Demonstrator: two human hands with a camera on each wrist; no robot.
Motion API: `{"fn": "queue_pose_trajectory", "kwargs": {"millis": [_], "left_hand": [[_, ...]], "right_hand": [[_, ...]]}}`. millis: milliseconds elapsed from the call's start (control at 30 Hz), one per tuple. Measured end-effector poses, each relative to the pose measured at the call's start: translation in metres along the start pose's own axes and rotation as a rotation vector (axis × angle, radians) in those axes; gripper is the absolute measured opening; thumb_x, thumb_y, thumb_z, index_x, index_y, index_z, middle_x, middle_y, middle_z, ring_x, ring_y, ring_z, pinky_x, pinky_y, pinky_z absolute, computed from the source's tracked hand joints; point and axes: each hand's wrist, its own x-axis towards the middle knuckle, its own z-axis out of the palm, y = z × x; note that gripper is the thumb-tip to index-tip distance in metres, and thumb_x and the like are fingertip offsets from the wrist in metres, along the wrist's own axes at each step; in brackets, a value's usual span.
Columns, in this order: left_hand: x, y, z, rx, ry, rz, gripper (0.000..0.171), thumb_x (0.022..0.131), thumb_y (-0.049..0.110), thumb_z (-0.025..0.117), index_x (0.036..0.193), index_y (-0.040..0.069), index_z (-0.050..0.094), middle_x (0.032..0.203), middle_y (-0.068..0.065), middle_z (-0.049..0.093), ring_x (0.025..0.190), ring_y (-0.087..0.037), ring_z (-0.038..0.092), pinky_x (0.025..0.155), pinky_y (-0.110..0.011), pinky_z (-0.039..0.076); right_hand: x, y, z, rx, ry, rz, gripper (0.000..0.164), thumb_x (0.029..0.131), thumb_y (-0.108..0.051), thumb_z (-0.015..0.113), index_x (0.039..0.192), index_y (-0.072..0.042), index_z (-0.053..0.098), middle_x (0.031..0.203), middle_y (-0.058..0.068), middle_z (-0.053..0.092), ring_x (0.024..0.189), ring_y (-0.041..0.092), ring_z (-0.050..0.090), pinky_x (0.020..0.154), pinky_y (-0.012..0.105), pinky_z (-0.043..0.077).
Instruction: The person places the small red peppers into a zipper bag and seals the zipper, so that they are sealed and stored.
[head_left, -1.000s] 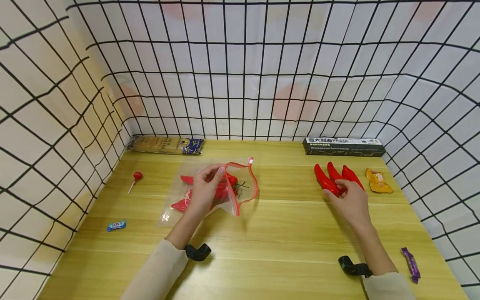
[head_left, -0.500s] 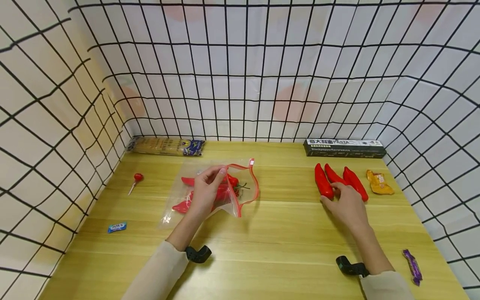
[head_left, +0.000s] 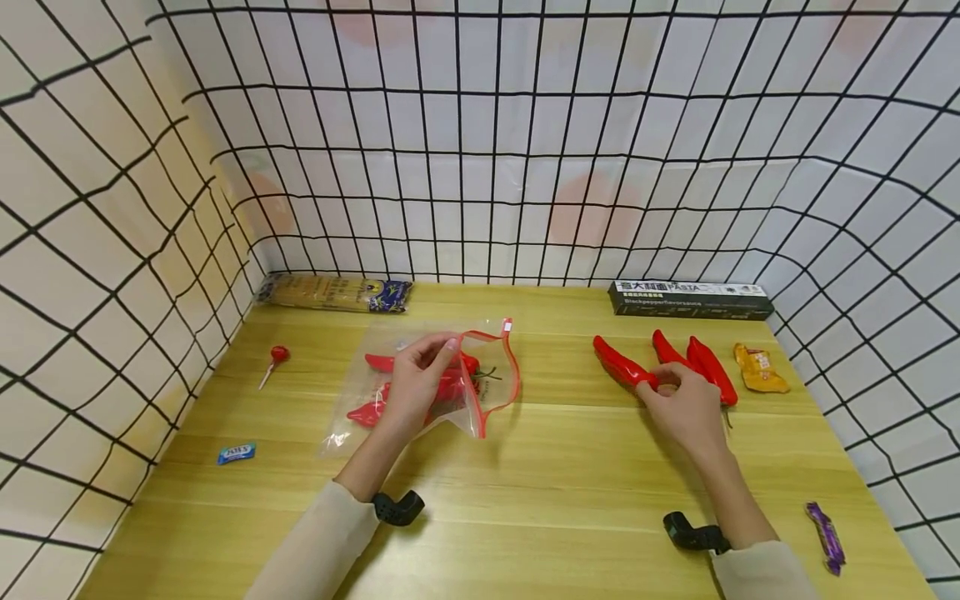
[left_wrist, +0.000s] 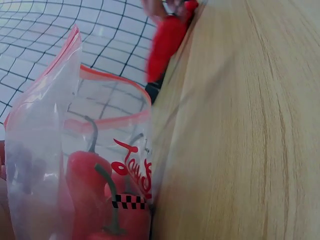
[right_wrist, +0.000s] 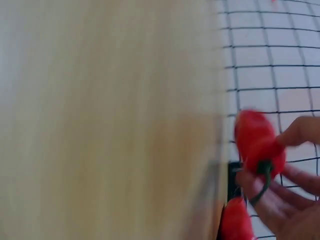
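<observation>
My left hand point(head_left: 420, 375) pinches the upper side of a clear zip bag point(head_left: 495, 392) with a red rim, and its mouth gapes to the right. Inside the bag lie several red chili peppers point(left_wrist: 87, 185) with green stems, seen closely in the left wrist view. Over on the right, my right hand point(head_left: 686, 408) grips a red chili pepper point(head_left: 621, 363) near its stem end, the tip pointing away to the left. In the right wrist view that held pepper point(right_wrist: 257, 142) sits between thumb and fingers. Two more red peppers point(head_left: 708, 367) lie just beyond the right hand.
A noodle packet point(head_left: 333, 293) lies at the back left, a dark pasta box point(head_left: 690, 300) at the back right. Lollipop point(head_left: 278, 356) and blue candy point(head_left: 236, 452) are on the left; yellow packet point(head_left: 761, 368) and purple candy point(head_left: 826, 537) on the right. Black wire mesh point(head_left: 487, 158) surrounds the table.
My right hand has taken hold of the leftmost loose pepper and swung it left, away from the other two. My left hand has stayed on the bag.
</observation>
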Motion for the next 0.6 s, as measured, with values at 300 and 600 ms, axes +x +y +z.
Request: {"fn": "queue_pose_trajectory", "kwargs": {"millis": [300, 600], "left_hand": [[-0.002, 0.000, 0.000, 0.235, 0.032, 0.115, 0.026, 0.090, 0.041, 0.067, 0.107, 0.023, 0.073, 0.104, 0.000, 0.072, 0.089, -0.016, 0.064, 0.074, -0.024, 0.055], [-0.004, 0.000, 0.006, 0.300, 0.034, 0.205, 0.023, 0.094, 0.036, 0.062, 0.110, 0.022, 0.071, 0.115, 0.005, 0.070, 0.102, -0.012, 0.065, 0.086, -0.026, 0.054]], "right_hand": [[-0.012, -0.061, 0.010, 0.391, -0.250, -0.153, 0.040, 0.086, -0.035, 0.074, 0.118, -0.013, 0.065, 0.117, 0.013, 0.066, 0.096, 0.022, 0.070, 0.077, 0.019, 0.056], [-0.008, -0.111, 0.062, 0.477, -0.281, -0.228, 0.029, 0.086, -0.021, 0.075, 0.112, -0.016, 0.065, 0.112, 0.008, 0.066, 0.093, 0.022, 0.070, 0.074, 0.027, 0.058]]}}
